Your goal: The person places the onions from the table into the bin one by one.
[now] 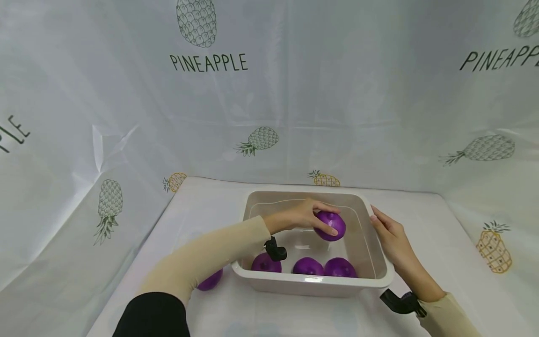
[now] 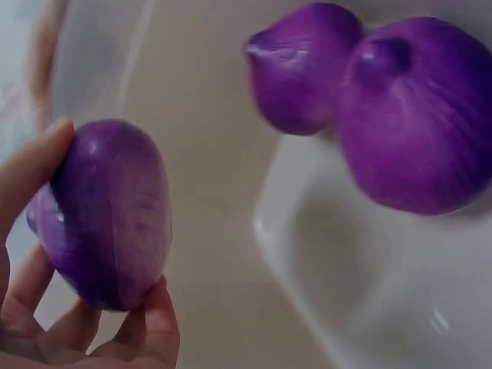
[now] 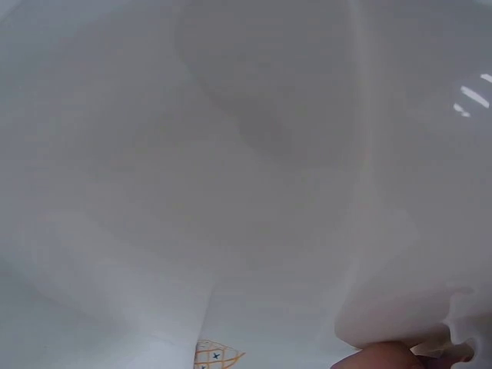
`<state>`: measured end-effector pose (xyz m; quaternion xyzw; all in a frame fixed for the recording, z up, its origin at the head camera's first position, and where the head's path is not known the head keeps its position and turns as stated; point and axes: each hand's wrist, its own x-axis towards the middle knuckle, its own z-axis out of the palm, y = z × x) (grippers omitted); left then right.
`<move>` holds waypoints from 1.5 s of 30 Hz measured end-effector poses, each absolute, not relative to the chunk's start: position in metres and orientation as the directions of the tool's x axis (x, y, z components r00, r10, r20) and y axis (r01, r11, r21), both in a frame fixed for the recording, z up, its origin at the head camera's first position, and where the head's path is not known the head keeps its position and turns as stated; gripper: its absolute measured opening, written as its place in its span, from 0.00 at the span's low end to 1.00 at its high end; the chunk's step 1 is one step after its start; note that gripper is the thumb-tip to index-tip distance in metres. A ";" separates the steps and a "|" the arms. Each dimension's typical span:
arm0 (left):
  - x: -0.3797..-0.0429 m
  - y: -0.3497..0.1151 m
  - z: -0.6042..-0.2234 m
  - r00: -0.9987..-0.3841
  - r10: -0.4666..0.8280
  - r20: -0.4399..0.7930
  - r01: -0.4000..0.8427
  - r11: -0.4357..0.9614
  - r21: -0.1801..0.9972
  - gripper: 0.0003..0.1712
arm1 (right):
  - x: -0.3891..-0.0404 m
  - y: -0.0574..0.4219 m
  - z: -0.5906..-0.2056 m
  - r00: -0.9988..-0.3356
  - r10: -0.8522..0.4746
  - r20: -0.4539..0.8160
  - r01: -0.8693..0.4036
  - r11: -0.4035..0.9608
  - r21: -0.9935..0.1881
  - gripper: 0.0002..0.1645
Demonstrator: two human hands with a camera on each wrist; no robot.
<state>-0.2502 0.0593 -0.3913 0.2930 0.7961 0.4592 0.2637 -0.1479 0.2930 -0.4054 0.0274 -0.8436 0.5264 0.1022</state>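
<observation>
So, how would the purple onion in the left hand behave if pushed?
The purple onion would probably roll, being rounded. Its shiny surface may be slippery. It seems stiff: no dent shows where the left hand grips it.

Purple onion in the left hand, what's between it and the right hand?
In the head view, only the right wall and rim of the bin lie between the purple onion and the right hand; nothing else shows there.

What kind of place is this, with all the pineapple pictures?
It looks like a little set-up work corner, maybe for filming, though I can't be sure. A pineapple-print sheet hangs around a white table, and black devices are worn at the wrists.
</observation>
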 end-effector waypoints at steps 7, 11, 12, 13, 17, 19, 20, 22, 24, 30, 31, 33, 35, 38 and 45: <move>-0.249 0.079 -0.407 -0.737 0.663 -0.129 0.249 0.444 0.861 0.36 | -0.148 0.294 -0.402 -0.975 0.065 0.213 -0.160 0.465 -0.871 0.30; -0.251 0.089 -0.419 -0.752 0.654 -0.087 0.311 0.468 0.827 0.36 | -0.147 0.294 -0.401 -0.974 0.062 0.217 -0.161 0.483 -0.861 0.31; -0.252 0.091 -0.422 -0.752 0.655 -0.078 0.333 0.479 0.812 0.36 | -0.147 0.295 -0.401 -0.974 0.061 0.217 -0.161 0.486 -0.859 0.31; -0.252 0.093 -0.425 -0.751 0.656 -0.072 0.353 0.491 0.796 0.37 | -0.147 0.295 -0.401 -0.974 0.061 0.218 -0.161 0.490 -0.857 0.30; -0.250 0.100 -0.439 -0.750 0.659 -0.051 0.414 0.529 0.741 0.37 | -0.147 0.296 -0.401 -0.975 0.071 0.210 -0.150 0.484 -0.862 0.30; -0.248 0.101 -0.445 -0.756 0.653 -0.044 0.435 0.552 0.711 0.37 | -0.147 0.296 -0.401 -0.976 0.077 0.205 -0.144 0.480 -0.865 0.30; -0.247 0.101 -0.448 -0.758 0.651 -0.041 0.442 0.559 0.701 0.37 | -0.148 0.296 -0.401 -0.976 0.079 0.202 -0.141 0.475 -0.869 0.30; -0.245 0.101 -0.453 -0.759 0.650 -0.042 0.454 0.574 0.682 0.37 | -0.148 0.296 -0.402 -0.977 0.077 0.199 -0.140 0.472 -0.871 0.30; -0.243 0.101 -0.457 -0.754 0.654 -0.052 0.458 0.582 0.672 0.38 | -0.148 0.295 -0.401 -0.977 0.079 0.199 -0.139 0.476 -0.868 0.30; -0.239 0.101 -0.461 -0.750 0.659 -0.067 0.460 0.591 0.662 0.39 | -0.148 0.296 -0.402 -0.978 0.083 0.193 -0.132 0.469 -0.873 0.30; -0.238 0.101 -0.461 -0.750 0.658 -0.069 0.461 0.595 0.659 0.39 | -0.148 0.296 -0.403 -0.979 0.083 0.189 -0.131 0.457 -0.880 0.30; -0.237 0.100 -0.461 -0.755 0.651 -0.074 0.454 0.602 0.657 0.39 | -0.148 0.296 -0.403 -0.979 0.082 0.184 -0.130 0.440 -0.888 0.30; -0.236 0.100 -0.460 -0.758 0.648 -0.079 0.450 0.607 0.656 0.39 | -0.148 0.296 -0.404 -0.980 0.082 0.179 -0.129 0.422 -0.897 0.30; -0.235 0.100 -0.459 -0.754 0.651 -0.083 0.456 0.611 0.647 0.39 | -0.148 0.296 -0.404 -0.981 0.084 0.178 -0.128 0.413 -0.902 0.29; -0.244 0.094 -0.434 -0.665 0.741 -0.095 0.535 0.561 0.632 0.37 | -0.148 0.296 -0.405 -0.977 0.069 0.201 -0.150 0.449 -0.881 0.29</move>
